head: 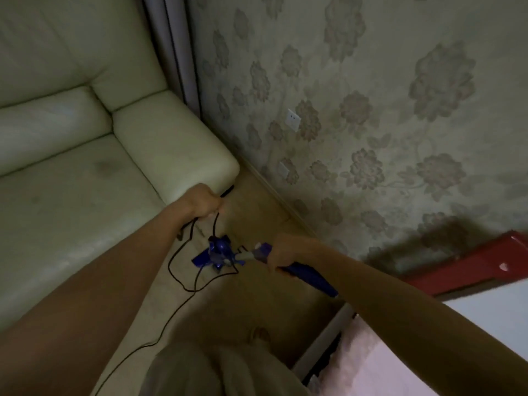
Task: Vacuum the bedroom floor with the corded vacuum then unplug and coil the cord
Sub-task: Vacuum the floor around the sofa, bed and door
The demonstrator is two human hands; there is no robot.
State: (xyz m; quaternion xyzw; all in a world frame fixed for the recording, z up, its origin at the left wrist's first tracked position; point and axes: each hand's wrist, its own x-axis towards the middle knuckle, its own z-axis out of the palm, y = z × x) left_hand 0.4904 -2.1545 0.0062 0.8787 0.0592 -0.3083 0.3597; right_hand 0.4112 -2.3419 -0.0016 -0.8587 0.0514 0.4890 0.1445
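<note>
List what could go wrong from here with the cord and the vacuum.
1. The black cord lies in loose loops on the floor around the vacuum head; it may snag or get run over.
2. The left hand grips the cord near its plug; tugging could topple the vacuum the right hand holds.

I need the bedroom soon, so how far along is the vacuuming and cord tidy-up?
Whether the floor is already vacuumed can't be told. In hand: the left hand grips the black cord with its plug end sticking out, so it looks unplugged; the wall socket is bare. The right hand holds the blue vacuum. Left: coiling, since cord lies in loose loops on the floor.
</note>
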